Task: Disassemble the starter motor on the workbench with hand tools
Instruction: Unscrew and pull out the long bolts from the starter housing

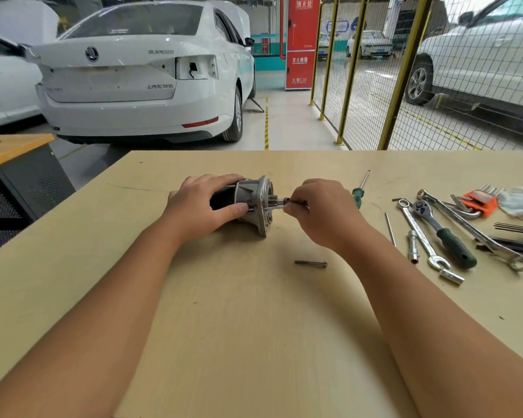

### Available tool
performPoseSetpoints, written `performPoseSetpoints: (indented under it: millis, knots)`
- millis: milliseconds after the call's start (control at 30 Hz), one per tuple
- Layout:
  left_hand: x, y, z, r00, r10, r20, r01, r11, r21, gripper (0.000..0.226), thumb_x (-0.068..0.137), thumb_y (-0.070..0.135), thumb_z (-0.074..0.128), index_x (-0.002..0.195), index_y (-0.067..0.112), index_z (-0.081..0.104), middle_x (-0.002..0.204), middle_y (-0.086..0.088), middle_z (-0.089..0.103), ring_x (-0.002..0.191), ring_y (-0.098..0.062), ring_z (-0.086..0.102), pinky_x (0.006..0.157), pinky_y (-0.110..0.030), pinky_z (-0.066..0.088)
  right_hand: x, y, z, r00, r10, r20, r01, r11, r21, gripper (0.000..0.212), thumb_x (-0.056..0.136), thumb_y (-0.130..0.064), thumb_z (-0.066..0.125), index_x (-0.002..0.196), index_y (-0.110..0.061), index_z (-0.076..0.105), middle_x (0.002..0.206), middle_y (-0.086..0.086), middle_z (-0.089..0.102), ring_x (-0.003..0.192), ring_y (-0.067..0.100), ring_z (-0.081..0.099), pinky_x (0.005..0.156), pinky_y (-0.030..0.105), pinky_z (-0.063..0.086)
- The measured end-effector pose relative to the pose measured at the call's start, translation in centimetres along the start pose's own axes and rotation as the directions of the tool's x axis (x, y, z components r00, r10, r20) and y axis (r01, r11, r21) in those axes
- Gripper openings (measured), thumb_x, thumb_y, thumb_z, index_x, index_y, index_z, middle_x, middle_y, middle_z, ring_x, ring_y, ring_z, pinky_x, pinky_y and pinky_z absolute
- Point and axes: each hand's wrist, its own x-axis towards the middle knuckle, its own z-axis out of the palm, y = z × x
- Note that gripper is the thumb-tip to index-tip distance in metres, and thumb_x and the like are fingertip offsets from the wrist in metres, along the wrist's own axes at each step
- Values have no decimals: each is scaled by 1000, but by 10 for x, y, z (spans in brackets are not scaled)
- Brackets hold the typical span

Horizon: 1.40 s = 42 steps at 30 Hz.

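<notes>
**A:** We're over the workbench (194, 342) and the starter motor (252, 203) lies on its side near the middle, flange end pointing right. Our left hand (204, 203) wraps the dark body, thumb along the near side, fingers curled over the top.

**B:** And our right hand (320, 211) is at the nose end, fingertips (289, 209) pinching a slim dark bolt (286, 201) that lines up with the housing. We can't tell how deep it sits in there.

**A:** Agreed. A second loose bolt (310, 263) lies on the wood nearer to us, apart from the motor.

**B:** Off to the right we have the tools: a green-handled screwdriver (359, 193) just beyond our right hand, a ratchet (444, 233), a combination wrench (421, 235), a socket (451, 276) by the wrench's end, and an orange hex key set (479, 202) farther back.

**A:** Beyond the bench, a white car (139, 70) is parked.
</notes>
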Motion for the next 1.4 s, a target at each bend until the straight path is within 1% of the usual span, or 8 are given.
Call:
performPoseSetpoints:
  millis: [367, 533, 700, 833, 1067, 1200, 1300, 1400]
  knots:
    - [0, 1, 0, 1000, -2, -2, 2, 1000, -3, 73, 70, 89, 46, 139, 64, 43, 131, 21, 59, 128, -19, 44, 106, -54, 41, -2, -4, -4, 1000, 26, -16, -24, 994, 103, 8, 85, -31, 78, 88, -24, 76, 82, -7, 64, 82, 19, 59, 74, 38, 51]
    - [0, 1, 0, 1000, 0, -8, 0, 1000, -7, 71, 71, 88, 47, 139, 65, 42, 130, 22, 58, 127, -17, 44, 106, -52, 40, 0, 4, -9, 996, -4, 89, -4, 996, 87, 25, 98, -29, 61, 90, -10, 75, 76, 1, 53, 75, 16, 45, 62, 31, 26]
    - [-1, 1, 0, 1000, 0, -10, -1, 1000, -11, 71, 72, 87, 47, 139, 64, 42, 132, 23, 58, 128, -17, 44, 104, -49, 39, 1, 3, -9, 993, 20, 119, -20, 1000, 4, 22, 100, -29, 60, 97, -14, 76, 94, 2, 57, 86, 22, 53, 74, 35, 42]
    - [0, 1, 0, 1000, -1, -7, 1, 1000, -4, 73, 71, 88, 46, 139, 63, 43, 131, 24, 57, 128, -17, 44, 105, -50, 40, -1, -1, -10, 999, 49, 16, -48, 993, -106, 13, 93, -38, 68, 88, -27, 74, 91, -10, 56, 86, 20, 54, 77, 38, 32]
    - [0, 2, 0, 1000, -6, -2, 6, 1000, 2, 74, 70, 89, 45, 140, 64, 43, 133, 23, 57, 130, -18, 44, 105, -52, 39, -1, -2, -10, 1000, 21, -6, -21, 999, 47, 11, 85, -30, 78, 88, -20, 73, 89, -7, 58, 83, 19, 58, 69, 33, 46]
    - [0, 2, 0, 1000, -7, -4, 7, 1000, -1, 73, 71, 88, 45, 139, 64, 43, 131, 22, 57, 129, -18, 43, 105, -52, 39, 0, 3, -9, 996, 19, 90, -29, 993, 113, 23, 97, -34, 64, 87, -14, 70, 85, 1, 54, 79, 17, 48, 59, 27, 30]
    - [0, 2, 0, 1000, -7, -4, 7, 1000, 0, 73, 71, 88, 46, 140, 63, 43, 134, 21, 58, 130, -19, 43, 105, -51, 39, 0, 2, -7, 985, 26, 168, -39, 996, 79, 30, 102, -30, 56, 93, -7, 72, 91, 6, 54, 83, 20, 47, 65, 31, 27]
    - [0, 2, 0, 1000, -5, -2, 5, 1000, -1, 72, 71, 88, 45, 139, 65, 42, 133, 21, 58, 130, -19, 43, 105, -51, 39, 0, -1, -7, 991, 22, 129, -26, 999, 27, 23, 99, -30, 60, 95, -14, 75, 95, 0, 54, 85, 22, 53, 73, 35, 41]
